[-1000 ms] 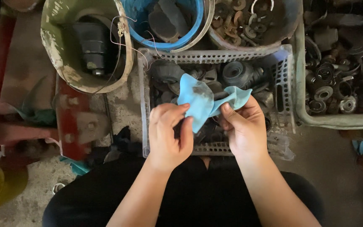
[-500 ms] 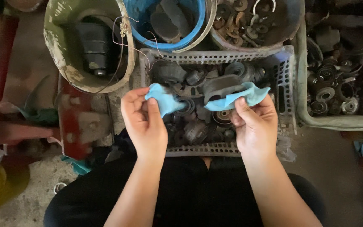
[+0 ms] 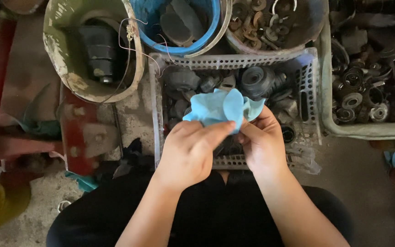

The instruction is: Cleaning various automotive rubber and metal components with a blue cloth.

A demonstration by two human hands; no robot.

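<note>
The white slotted plastic crate [image 3: 234, 61] sits on the concrete floor in front of the seated person, filled with dark rubber bushings and metal parts [image 3: 257, 82]. Left of the crate stands a stained greenish bucket [image 3: 65, 68] with a black part inside; behind the crate is a blue tub [image 3: 209, 39], and to the crate's right a pale tray [image 3: 366, 130] of bearings and rings.

Over the crate's middle both hands work one thing, a light-blue rubber glove [image 3: 220, 107], bunched and crumpled. The left hand [image 3: 190, 151] lies across its near edge with fingers curled closed on it; the right hand [image 3: 261, 142] pinches the right-hand side.

The glove looks thin, limp and very light, probably stretchy and easy to tear on sharp metal. The cuff edge seems the soundest hold, taken with fingertips rather than a fist.
</note>
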